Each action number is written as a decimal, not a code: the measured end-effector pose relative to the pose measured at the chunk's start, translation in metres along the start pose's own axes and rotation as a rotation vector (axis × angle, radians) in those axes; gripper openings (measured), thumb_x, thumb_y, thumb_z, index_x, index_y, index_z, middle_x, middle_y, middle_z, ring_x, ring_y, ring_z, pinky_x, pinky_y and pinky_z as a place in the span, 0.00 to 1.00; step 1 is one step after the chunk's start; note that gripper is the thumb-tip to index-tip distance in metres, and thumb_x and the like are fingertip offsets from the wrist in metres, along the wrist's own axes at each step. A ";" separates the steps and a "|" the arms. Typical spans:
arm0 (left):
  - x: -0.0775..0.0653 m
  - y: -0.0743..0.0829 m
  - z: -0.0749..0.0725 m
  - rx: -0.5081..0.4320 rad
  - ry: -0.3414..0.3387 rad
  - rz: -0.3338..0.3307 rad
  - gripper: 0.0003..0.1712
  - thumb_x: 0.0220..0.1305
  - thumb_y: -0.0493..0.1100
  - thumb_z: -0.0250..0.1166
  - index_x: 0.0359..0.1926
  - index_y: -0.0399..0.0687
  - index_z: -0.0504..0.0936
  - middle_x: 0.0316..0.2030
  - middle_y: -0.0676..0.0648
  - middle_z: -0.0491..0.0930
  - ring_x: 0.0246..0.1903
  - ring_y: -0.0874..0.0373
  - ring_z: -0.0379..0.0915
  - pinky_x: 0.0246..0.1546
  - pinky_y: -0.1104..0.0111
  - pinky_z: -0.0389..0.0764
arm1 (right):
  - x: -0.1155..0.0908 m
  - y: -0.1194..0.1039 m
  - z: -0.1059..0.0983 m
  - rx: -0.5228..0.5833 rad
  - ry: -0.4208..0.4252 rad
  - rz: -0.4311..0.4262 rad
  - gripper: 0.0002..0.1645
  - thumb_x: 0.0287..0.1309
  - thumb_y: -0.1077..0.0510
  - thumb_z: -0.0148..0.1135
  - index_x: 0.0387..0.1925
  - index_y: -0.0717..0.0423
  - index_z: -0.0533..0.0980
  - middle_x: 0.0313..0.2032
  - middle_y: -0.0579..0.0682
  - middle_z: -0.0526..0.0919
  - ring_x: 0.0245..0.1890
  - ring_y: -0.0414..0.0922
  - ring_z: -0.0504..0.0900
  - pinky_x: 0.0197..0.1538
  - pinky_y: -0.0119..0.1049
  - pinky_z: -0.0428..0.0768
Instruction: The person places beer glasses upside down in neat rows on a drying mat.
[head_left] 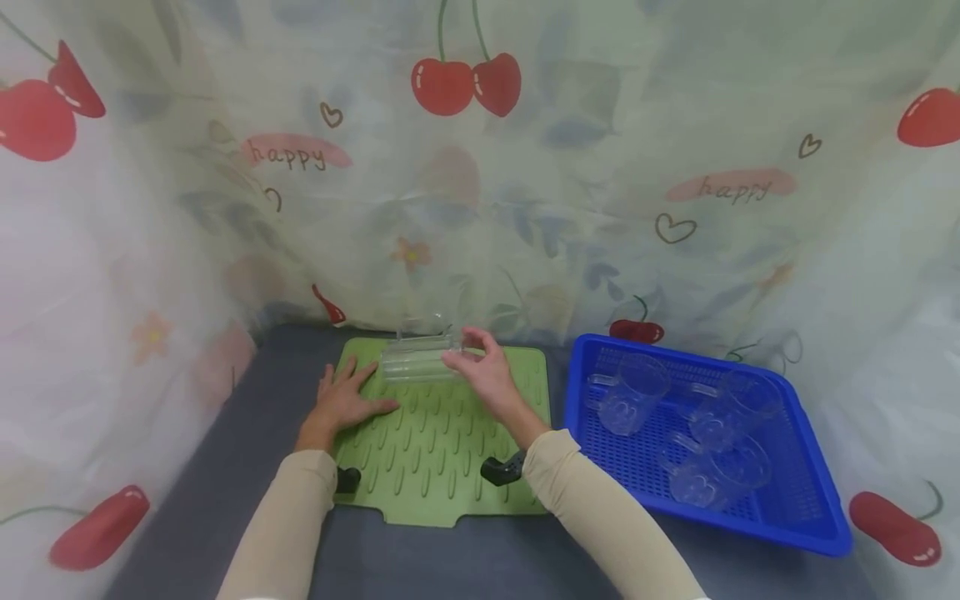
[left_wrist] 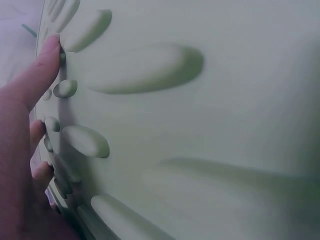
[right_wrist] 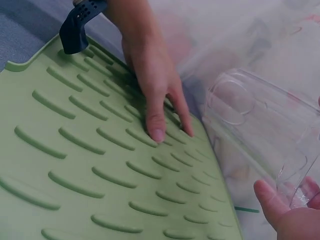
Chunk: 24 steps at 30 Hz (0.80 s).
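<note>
Pinching 1 clear mug (head_left: 418, 367) by its end in the right grip (head_left: 487, 375), over the green mat (head_left: 450, 442) under the spread left grip (head_left: 345, 402), liable to drop the mug if squeezing too lightly.

Mat (head_left: 420, 479): on the table (head_left: 465, 562) in front of you, left of the basket (head_left: 812, 467)
Your left hand (head_left: 347, 402): on the mat's left side
Your right hand (head_left: 487, 375): at the right end of the held mug (head_left: 420, 364), which lies sideways over the mat's far part
Basket: on the table, right of your right sleeve (head_left: 600, 508)
In the basket: a left mug (head_left: 634, 396), a far-right mug (head_left: 735, 408), a near mug (head_left: 716, 477)
Curtain (head_left: 487, 192): behind mat and basket, and along both sides
</note>
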<state>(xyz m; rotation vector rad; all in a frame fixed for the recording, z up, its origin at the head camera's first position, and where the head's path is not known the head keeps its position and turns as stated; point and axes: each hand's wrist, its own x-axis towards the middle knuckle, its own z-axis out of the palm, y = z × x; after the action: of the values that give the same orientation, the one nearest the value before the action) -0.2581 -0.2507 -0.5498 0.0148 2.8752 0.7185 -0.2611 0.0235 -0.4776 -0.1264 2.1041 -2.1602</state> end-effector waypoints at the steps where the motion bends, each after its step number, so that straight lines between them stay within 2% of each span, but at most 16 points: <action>1: 0.000 0.000 0.000 0.000 0.000 0.001 0.60 0.58 0.76 0.65 0.81 0.53 0.54 0.82 0.33 0.36 0.78 0.24 0.20 0.75 0.30 0.33 | 0.000 0.000 0.002 0.010 0.003 0.004 0.39 0.59 0.56 0.73 0.70 0.53 0.68 0.68 0.61 0.70 0.66 0.56 0.75 0.63 0.45 0.82; 7: 0.001 0.001 0.000 0.007 0.001 -0.004 0.61 0.58 0.75 0.65 0.81 0.50 0.54 0.82 0.34 0.36 0.78 0.25 0.21 0.76 0.31 0.34 | 0.003 0.004 0.010 0.016 0.012 0.031 0.41 0.59 0.54 0.74 0.71 0.53 0.67 0.65 0.58 0.72 0.63 0.55 0.78 0.63 0.44 0.82; 15: 0.004 0.003 -0.003 0.026 0.007 0.003 0.61 0.58 0.76 0.65 0.81 0.50 0.54 0.82 0.33 0.36 0.78 0.24 0.21 0.76 0.31 0.35 | 0.007 0.011 0.015 0.012 0.023 0.013 0.43 0.60 0.52 0.73 0.73 0.55 0.64 0.66 0.58 0.71 0.66 0.56 0.76 0.64 0.45 0.81; 20: 0.001 0.005 -0.005 0.045 -0.021 -0.010 0.61 0.59 0.76 0.63 0.82 0.50 0.52 0.81 0.33 0.35 0.77 0.23 0.21 0.75 0.30 0.35 | 0.007 0.014 0.016 0.034 0.016 0.015 0.42 0.61 0.53 0.73 0.72 0.55 0.65 0.66 0.58 0.70 0.65 0.55 0.76 0.62 0.42 0.83; 24: -0.004 0.010 -0.008 0.002 -0.055 -0.011 0.60 0.60 0.74 0.64 0.82 0.51 0.51 0.81 0.32 0.34 0.76 0.21 0.20 0.73 0.28 0.32 | 0.006 0.016 0.014 0.034 0.030 0.020 0.43 0.60 0.51 0.74 0.72 0.53 0.65 0.65 0.57 0.70 0.64 0.53 0.78 0.62 0.41 0.83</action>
<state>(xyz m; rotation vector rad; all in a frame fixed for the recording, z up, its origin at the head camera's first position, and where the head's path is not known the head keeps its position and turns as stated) -0.2562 -0.2460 -0.5378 0.0181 2.8215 0.7019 -0.2644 0.0083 -0.4931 -0.0689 2.0742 -2.1987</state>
